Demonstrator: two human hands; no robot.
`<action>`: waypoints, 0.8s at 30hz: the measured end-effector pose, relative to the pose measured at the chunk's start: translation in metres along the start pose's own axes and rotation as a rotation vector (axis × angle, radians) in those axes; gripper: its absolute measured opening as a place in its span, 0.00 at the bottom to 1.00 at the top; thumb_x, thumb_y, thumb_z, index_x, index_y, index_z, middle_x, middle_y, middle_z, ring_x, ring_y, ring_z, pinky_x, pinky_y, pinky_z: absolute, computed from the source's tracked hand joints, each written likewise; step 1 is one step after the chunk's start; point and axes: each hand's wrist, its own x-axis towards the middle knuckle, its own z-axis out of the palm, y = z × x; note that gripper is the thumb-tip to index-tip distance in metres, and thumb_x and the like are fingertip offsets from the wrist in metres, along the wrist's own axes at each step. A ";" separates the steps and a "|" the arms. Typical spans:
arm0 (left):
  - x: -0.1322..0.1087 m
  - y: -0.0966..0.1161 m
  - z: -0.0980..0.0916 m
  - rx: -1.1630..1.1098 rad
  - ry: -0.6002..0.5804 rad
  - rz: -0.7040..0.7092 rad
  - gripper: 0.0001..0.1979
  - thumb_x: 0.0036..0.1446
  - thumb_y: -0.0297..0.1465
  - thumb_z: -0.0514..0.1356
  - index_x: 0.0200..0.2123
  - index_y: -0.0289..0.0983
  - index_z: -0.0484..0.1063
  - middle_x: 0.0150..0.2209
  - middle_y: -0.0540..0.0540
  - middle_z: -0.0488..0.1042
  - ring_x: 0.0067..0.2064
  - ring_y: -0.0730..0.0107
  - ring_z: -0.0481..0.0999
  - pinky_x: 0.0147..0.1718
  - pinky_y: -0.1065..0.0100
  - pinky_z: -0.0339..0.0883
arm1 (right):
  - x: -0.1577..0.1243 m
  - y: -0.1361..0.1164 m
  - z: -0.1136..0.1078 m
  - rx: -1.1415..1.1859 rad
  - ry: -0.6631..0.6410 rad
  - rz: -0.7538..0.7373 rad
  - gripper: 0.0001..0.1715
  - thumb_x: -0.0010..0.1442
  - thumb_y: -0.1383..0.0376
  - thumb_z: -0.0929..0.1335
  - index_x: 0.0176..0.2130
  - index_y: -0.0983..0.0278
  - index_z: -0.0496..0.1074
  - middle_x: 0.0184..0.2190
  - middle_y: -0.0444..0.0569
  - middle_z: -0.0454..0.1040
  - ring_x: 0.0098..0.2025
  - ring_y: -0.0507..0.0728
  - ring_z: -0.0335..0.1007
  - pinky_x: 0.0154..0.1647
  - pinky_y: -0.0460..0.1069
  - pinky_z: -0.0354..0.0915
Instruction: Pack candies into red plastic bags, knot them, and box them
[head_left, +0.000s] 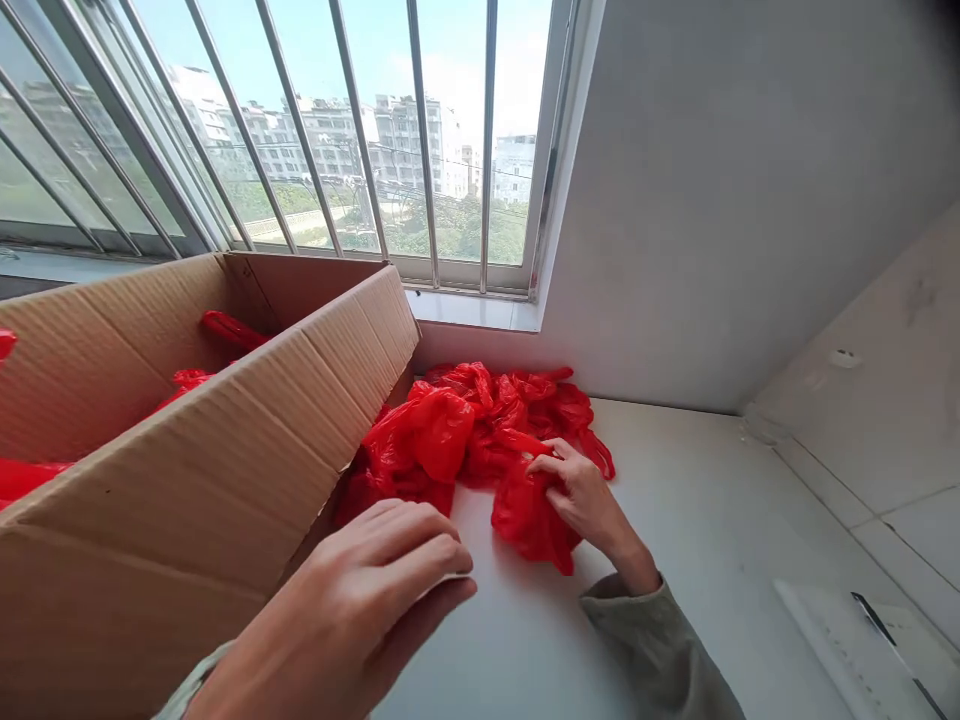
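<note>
My right hand (577,492) has its fingers closed on a crumpled red plastic bag (529,520) over the white tabletop (675,500). Behind it, against the wall, lies a heap of red plastic bags (480,405). My left hand (375,590) is nearer to me, in front of the heap and beside the cardboard box. Its fingers are bent, with a gap between thumb and fingers, and nothing shows in it.
A large open cardboard box (225,450) with red bags inside fills the left side. A barred window (360,150) and its sill stand behind. At the lower right, a pen (892,640) lies on white paper (832,650).
</note>
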 end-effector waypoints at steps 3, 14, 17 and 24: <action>0.024 -0.020 0.017 0.112 -0.174 -0.175 0.11 0.68 0.33 0.52 0.34 0.40 0.71 0.37 0.48 0.74 0.37 0.65 0.74 0.36 0.65 0.67 | -0.011 -0.002 -0.035 0.016 0.058 -0.011 0.27 0.50 0.80 0.58 0.38 0.57 0.75 0.51 0.46 0.69 0.50 0.56 0.70 0.54 0.51 0.63; 0.056 -0.054 0.085 -0.020 -0.393 -0.189 0.07 0.62 0.29 0.61 0.44 0.36 0.71 0.44 0.43 0.73 0.44 0.58 0.74 0.43 0.59 0.68 | -0.025 0.005 -0.052 0.110 -0.324 0.170 0.43 0.49 0.72 0.67 0.63 0.56 0.62 0.63 0.49 0.64 0.65 0.61 0.57 0.66 0.58 0.54; 0.062 -0.049 0.106 -0.057 -0.370 -0.172 0.13 0.59 0.30 0.63 0.47 0.37 0.69 0.47 0.42 0.71 0.46 0.58 0.74 0.44 0.59 0.69 | -0.026 0.013 -0.047 0.021 -0.353 0.294 0.38 0.47 0.71 0.70 0.58 0.58 0.69 0.57 0.52 0.71 0.59 0.64 0.64 0.61 0.59 0.61; 0.072 -0.038 0.165 -0.158 -0.289 -0.125 0.22 0.56 0.29 0.65 0.53 0.39 0.64 0.58 0.38 0.64 0.56 0.53 0.68 0.54 0.54 0.66 | -0.015 0.027 -0.023 -0.002 -0.246 0.182 0.52 0.44 0.77 0.64 0.67 0.60 0.56 0.60 0.54 0.67 0.58 0.61 0.65 0.58 0.56 0.64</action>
